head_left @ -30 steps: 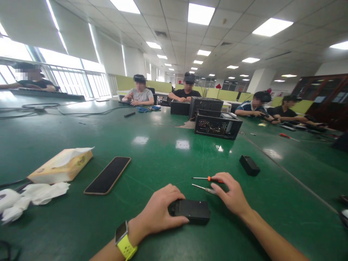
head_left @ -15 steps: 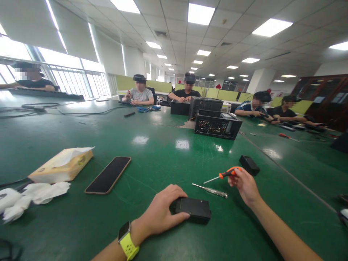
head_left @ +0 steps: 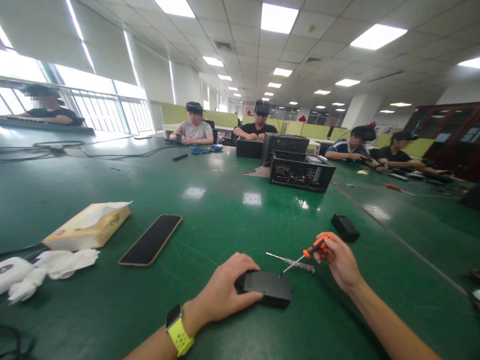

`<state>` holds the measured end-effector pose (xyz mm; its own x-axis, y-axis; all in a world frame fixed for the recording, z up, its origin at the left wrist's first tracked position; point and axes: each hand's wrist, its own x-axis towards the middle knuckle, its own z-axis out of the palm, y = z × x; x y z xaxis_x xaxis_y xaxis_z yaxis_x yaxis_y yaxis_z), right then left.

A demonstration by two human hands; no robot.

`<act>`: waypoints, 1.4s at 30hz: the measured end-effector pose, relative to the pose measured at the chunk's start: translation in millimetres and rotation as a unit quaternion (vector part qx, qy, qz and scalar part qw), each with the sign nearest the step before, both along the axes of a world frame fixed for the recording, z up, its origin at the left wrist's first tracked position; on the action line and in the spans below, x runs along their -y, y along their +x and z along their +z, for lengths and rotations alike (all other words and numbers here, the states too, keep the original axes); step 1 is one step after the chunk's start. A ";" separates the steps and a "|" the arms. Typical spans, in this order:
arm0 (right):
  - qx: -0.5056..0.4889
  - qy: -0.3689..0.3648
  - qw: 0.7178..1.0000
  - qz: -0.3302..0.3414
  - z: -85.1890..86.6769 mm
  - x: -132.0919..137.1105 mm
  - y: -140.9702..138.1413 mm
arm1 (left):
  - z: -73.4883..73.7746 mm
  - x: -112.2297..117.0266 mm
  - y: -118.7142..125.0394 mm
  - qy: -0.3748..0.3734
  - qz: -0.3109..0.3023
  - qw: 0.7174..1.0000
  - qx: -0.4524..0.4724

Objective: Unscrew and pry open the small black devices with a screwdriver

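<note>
A small black rectangular box (head_left: 272,289) lies on the green tabletop. My left hand (head_left: 233,286) grips its left end, thumb along the near side and fingers over the far side. In my right hand (head_left: 339,260) is an orange-and-black screwdriver (head_left: 313,247), held by its handle and tilted down to the left. Its tip meets the top face of the box near the far edge. Behind the shaft lies a second screwdriver with a clear handle (head_left: 302,266), partly crossed by it. Another black box (head_left: 345,228) rests beyond my right hand.
To the left are a phone (head_left: 152,240), a tissue pack (head_left: 90,227) and crumpled tissues (head_left: 65,262). Black computer cases (head_left: 300,172) stand farther back. Cables (head_left: 56,147) run across the far left. Several people sit around the table, and a red-handled screwdriver (head_left: 397,188) lies at right.
The screwdriver in my right hand has tilted more steeply, and its tip has come down onto the box. My left hand keeps its grip on the box.
</note>
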<state>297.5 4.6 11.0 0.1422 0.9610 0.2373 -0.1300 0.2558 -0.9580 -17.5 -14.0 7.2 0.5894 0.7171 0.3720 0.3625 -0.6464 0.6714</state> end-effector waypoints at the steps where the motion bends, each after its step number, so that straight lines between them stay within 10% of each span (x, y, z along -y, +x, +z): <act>1: 0.002 0.002 1.000 -0.001 -0.1 -0.2 1.1 | 0.2 -0.1 0.0 0.000 0.000 1.000 0.000; 35: 0.113 0.067 0.991 -0.007 26.3 10.7 6.4 | 0.4 0.0 -0.1 0.005 -0.009 1.000 0.005; 42: 0.529 0.125 0.837 0.066 110.6 17.1 -10.7 | -1.8 -0.5 -0.2 0.005 -0.011 1.000 0.012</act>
<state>286.8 -12.5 121.7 -0.3780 0.8533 0.3591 0.7143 0.5156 -0.4732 -17.6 -13.5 5.4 0.5956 0.6999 0.3943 0.3317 -0.6613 0.6728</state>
